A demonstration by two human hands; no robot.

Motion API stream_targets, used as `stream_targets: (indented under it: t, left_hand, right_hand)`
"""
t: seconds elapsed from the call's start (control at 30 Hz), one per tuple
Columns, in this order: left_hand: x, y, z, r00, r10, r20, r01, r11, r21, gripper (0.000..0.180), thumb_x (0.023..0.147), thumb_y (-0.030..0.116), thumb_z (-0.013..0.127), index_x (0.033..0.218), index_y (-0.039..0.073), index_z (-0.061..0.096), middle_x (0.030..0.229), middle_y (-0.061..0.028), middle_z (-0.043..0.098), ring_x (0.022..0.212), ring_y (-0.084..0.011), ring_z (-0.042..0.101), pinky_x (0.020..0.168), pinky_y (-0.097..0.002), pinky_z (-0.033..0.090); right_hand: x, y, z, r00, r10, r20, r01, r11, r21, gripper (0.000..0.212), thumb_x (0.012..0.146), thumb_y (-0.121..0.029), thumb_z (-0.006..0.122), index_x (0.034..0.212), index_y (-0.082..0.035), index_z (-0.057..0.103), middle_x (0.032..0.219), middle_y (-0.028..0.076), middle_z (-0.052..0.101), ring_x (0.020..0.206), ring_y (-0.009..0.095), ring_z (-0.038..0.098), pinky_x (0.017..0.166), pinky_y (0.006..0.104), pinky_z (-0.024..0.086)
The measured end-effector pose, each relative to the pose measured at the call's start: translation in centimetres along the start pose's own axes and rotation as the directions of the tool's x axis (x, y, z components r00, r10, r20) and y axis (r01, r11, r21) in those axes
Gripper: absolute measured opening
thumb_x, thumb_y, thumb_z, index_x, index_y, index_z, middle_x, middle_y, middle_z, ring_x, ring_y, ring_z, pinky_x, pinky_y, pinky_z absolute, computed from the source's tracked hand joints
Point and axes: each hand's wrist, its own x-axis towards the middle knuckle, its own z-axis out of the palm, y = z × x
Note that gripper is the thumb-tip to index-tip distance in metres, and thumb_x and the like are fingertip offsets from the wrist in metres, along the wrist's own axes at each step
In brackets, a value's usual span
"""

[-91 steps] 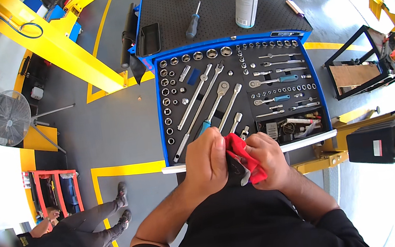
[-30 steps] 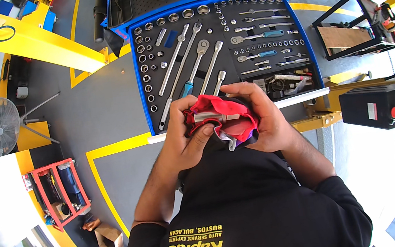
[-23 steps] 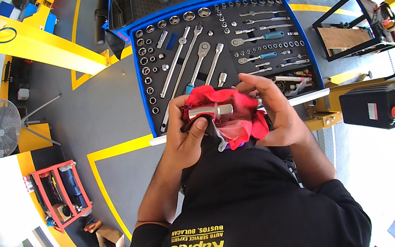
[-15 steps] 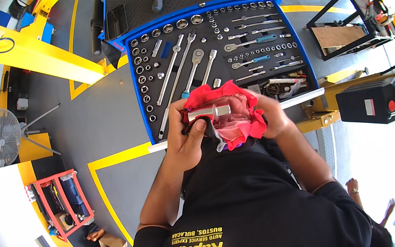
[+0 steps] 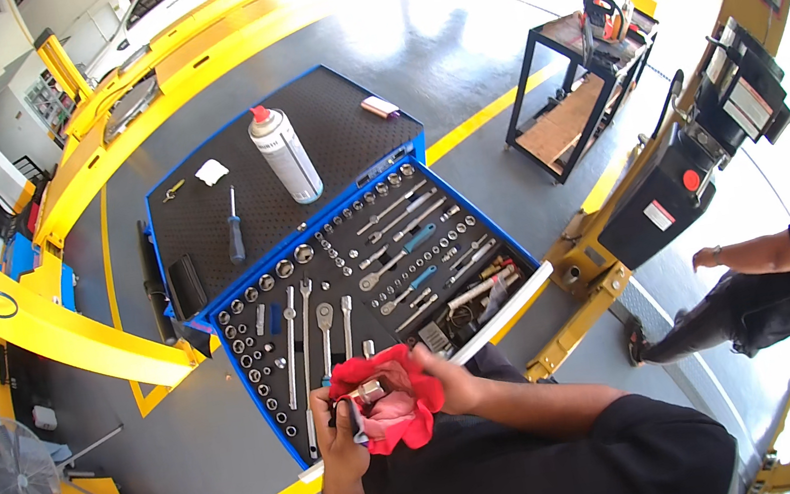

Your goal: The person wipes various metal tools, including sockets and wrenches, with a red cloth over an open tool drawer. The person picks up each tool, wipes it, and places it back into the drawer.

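Low in front of me, a crumpled red cloth [image 5: 418,410] is bunched between both hands. A shiny metal socket [image 5: 368,392] lies in its folds. My left hand [image 5: 342,441] is closed round the left side of the cloth and the socket, its thumb on top. My right hand [image 5: 449,381] grips the cloth's right side, its fingers partly hidden and slightly blurred. Just beyond them is an open blue tool drawer [image 5: 256,393] with sockets, ratchets [image 5: 325,323], and long bars laid in dark foam.
On the cabinet top [image 5: 335,104] stand a spray can [image 5: 287,161] and, lying down, a screwdriver [image 5: 235,237] and a white wad [image 5: 212,172]. A cart [image 5: 556,133] and a black lift unit [image 5: 651,201] are at right. Another person [image 5: 772,270] is at far right.
My view has lifted and swung, bringing more of the cabinet top, the shop and another person into sight. Both hands still hold the cloth and socket; the socket now shows at a different angle.
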Motion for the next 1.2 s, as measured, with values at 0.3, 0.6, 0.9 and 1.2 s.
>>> stream_targets:
  t: [0.3, 0.6, 0.9, 1.2]
  left_hand:
    - [-0.5, 2.6, 0.8, 0.973, 0.217, 0.077, -0.228, 0.864, 0.448, 0.043, 0.097, 0.014, 0.075, 0.129, 0.001, 0.050, 0.115, -0.0165, 0.064, 0.105, -0.0259, 0.067, 0.091, -0.0367, 0.052]
    - [-1.1, 2.5, 1.1, 0.907, 0.412, 0.086, -0.388, 0.739, 0.551, 0.035, 0.098, 0.025, 0.075, 0.114, 0.001, 0.054, 0.101, -0.0205, 0.064, 0.089, -0.0399, 0.067, 0.073, -0.0451, 0.051]
    - [-0.4, 3.6, 1.7, 0.929, 0.368, -0.033, -0.227, 0.639, 0.735, 0.025, 0.103, 0.025, 0.062, 0.087, 0.007, 0.057, 0.074, -0.0151, 0.057, 0.072, -0.0398, 0.061, 0.063, -0.0495, 0.046]
    - [0.2, 3.1, 1.6, 0.922, 0.360, -0.139, -0.256, 0.840, 0.478, 0.023, 0.104, 0.020, 0.059, 0.092, 0.001, 0.052, 0.079, -0.0183, 0.055, 0.071, -0.0401, 0.057, 0.064, -0.0463, 0.044]
  right_hand:
    - [-0.7, -0.7, 0.6, 0.988, 0.078, -0.135, -0.128, 0.899, -0.418, 0.044, 0.112, -0.025, 0.052, 0.149, -0.003, 0.047, 0.134, 0.006, 0.062, 0.124, 0.013, 0.056, 0.108, 0.0317, 0.045]
    - [0.7, -1.2, 2.7, 0.981, -0.193, -0.034, 0.037, 0.355, -0.934, 0.018, 0.103, -0.016, 0.067, 0.112, -0.001, 0.061, 0.084, 0.013, 0.069, 0.072, 0.020, 0.067, 0.065, 0.0340, 0.052]
    - [0.6, 2.3, 1.0, 0.947, -0.236, -0.218, -0.111, 0.395, -0.912, 0.014, 0.105, -0.014, 0.057, 0.100, -0.002, 0.061, 0.093, 0.011, 0.069, 0.083, 0.019, 0.065, 0.070, 0.0334, 0.049]
    - [0.6, 1.9, 2.3, 0.914, -0.405, 0.034, 0.087, 0.112, -0.990, 0.019, 0.102, -0.014, 0.057, 0.107, 0.005, 0.059, 0.096, 0.018, 0.067, 0.084, 0.034, 0.065, 0.078, 0.0445, 0.051]
